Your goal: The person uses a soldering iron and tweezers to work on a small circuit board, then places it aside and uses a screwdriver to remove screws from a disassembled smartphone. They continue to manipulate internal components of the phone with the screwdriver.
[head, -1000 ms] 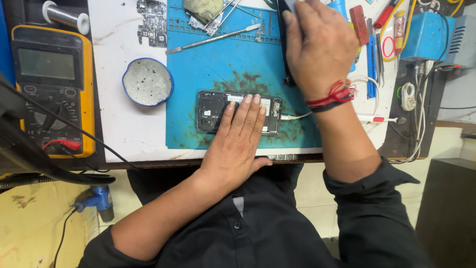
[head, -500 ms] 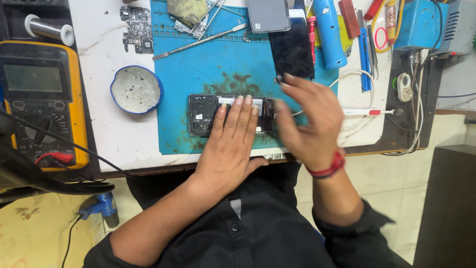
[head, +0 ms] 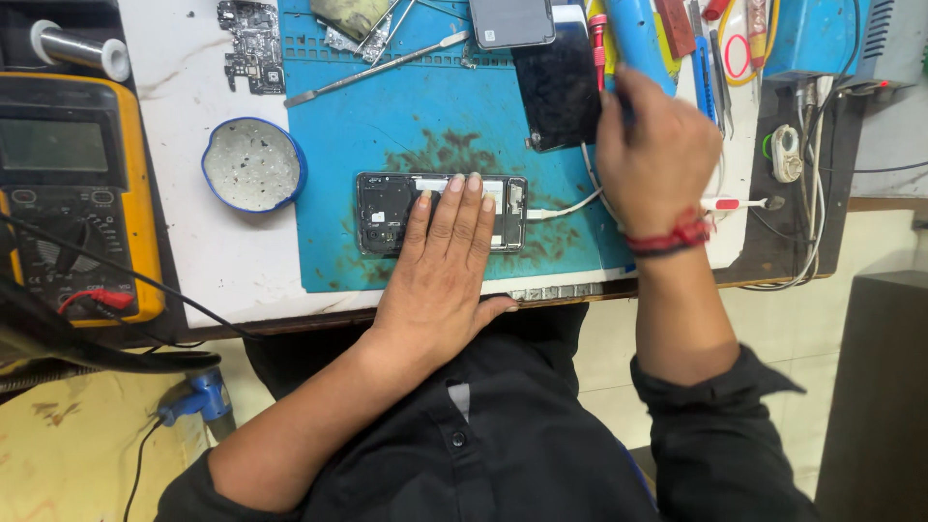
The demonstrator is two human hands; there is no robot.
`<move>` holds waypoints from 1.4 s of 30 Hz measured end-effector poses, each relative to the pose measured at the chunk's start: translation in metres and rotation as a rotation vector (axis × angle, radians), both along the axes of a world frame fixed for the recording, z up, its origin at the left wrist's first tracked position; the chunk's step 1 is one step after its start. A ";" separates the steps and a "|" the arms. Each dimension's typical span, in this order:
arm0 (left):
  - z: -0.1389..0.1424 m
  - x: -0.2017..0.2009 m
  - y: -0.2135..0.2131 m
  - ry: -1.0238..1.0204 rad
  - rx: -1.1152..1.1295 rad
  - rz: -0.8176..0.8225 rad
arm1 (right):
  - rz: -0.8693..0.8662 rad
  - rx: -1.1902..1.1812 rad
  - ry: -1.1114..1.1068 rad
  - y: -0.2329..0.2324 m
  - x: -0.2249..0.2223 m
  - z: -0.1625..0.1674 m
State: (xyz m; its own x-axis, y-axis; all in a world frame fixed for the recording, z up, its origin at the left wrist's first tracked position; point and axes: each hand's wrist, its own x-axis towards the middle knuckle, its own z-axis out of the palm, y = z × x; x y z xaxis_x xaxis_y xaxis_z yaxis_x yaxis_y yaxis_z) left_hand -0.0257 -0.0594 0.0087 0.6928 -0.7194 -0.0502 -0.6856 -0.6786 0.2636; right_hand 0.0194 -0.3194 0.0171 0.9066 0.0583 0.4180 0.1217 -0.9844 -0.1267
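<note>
On blue mat (head: 387,126), opened phone (head: 387,213) lying crosswise — left hand (head: 440,266) flat, grip apart, right hand (head: 652,155) clamped on blue tool (head: 638,34).

Left hand (head: 447,256) flat, fingers extended, right hand (head: 655,155) curled, raised

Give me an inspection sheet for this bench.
Surface: blue mat, stained, on a white table.
Job's things: opened phone flat on the mat.
Clutter: round dish, circuit board, metal spudger, dark screen panel, yellow multimeter.
Hands: left hand flat on the phone; right hand closed on a blue tool.
Cables: white cable plugged into the phone.
Surroundings: tiled floor.
</note>
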 end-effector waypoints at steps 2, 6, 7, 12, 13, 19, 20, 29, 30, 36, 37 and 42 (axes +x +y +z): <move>0.000 0.001 -0.001 0.002 -0.011 0.005 | -0.056 -0.079 0.039 0.002 0.023 -0.001; -0.001 0.001 0.000 0.000 -0.039 0.014 | -0.074 -0.254 0.017 0.006 0.046 0.003; -0.001 0.002 0.000 -0.001 -0.048 0.015 | -0.094 -0.248 0.022 0.007 0.051 0.004; -0.002 0.000 0.001 -0.013 -0.085 0.028 | -0.105 -0.144 -0.064 0.006 0.043 0.024; -0.002 0.000 0.001 -0.009 -0.100 0.034 | -0.097 -0.017 -0.072 0.005 0.038 0.029; -0.004 -0.002 -0.001 0.015 -0.181 0.059 | 0.105 0.867 -0.117 0.030 -0.021 0.023; -0.004 -0.002 -0.001 0.025 -0.201 0.066 | 0.104 0.959 -0.119 0.041 -0.030 0.014; -0.004 0.016 0.001 -0.044 -0.326 0.080 | 0.122 1.018 -0.304 0.079 -0.060 -0.035; -0.004 0.018 0.002 -0.038 -0.313 0.078 | 0.130 1.018 -0.307 0.079 -0.062 -0.036; 0.003 0.021 0.020 -0.034 -0.276 0.051 | 0.169 1.063 -0.295 0.082 -0.064 -0.036; 0.005 0.020 0.022 -0.038 -0.269 0.044 | 0.176 1.070 -0.285 0.084 -0.064 -0.036; 0.007 0.013 0.021 -0.085 -0.190 0.039 | 0.212 1.055 -0.256 0.089 -0.063 -0.037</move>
